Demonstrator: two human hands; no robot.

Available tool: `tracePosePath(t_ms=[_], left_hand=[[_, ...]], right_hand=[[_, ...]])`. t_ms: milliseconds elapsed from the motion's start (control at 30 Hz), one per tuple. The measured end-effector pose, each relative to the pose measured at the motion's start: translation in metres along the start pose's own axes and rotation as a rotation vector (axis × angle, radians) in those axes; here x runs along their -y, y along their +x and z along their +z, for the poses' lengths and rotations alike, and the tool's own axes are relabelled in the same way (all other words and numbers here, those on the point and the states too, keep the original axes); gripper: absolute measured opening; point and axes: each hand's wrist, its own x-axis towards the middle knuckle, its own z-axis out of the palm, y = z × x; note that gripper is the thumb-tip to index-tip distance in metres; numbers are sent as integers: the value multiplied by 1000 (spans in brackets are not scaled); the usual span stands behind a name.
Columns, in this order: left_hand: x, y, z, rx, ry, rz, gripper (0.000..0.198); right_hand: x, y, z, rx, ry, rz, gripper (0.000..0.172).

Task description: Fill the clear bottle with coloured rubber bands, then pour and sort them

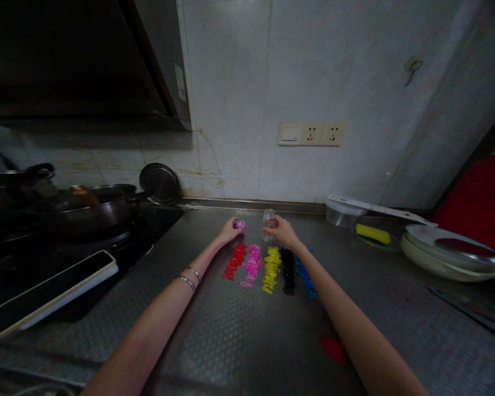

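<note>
My left hand (230, 230) is closed around a small round pink lid (240, 224) just above the counter. Pinched in my right hand (282, 231) is a small clear jar (268, 214), which stands upright; my fingers partly hide it. Rows of small elastic bands lie on the counter in front of both hands. From left to right they are red bands (235, 262), pink bands (253, 265), yellow bands (271, 268), black bands (288, 270) and blue bands (307, 275). My right forearm partly covers the blue row.
A phone (53, 291) lies at the left, beside a stove with a pan (94, 206). A round dark lid (160, 184) leans on the wall. To the right are a ladle (344, 212), a yellow sponge (373, 234) and stacked bowls (441, 261). A red patch (333, 349) shows near my right forearm.
</note>
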Motion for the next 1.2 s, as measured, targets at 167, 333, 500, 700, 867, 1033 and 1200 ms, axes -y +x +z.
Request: tracePosePath(t_ms=[167,333,500,700,867,1033,1200], left_hand=[[0,-7,-3,25,3,-7,54],[2,-7,-4,30,-36,-31,52],[11,-6,-2,45,-35,-19,54],[13,-8,-1,51,-15,-4,55],[12,-10,0,50,26,15,56],[11,-10,-1,91,139,64,50],[10,-11,-2,123,178,106,44]], right_hand=[[1,1,0,7,8,12,32],[-6,4,1,25,61,21,34],[-13,5,4,15,163,38,41],[-19,5,5,66,248,93,44],[-18,5,3,89,275,88,41],[-15,4,0,99,170,102,42],[-12,3,-3,105,87,99,40]])
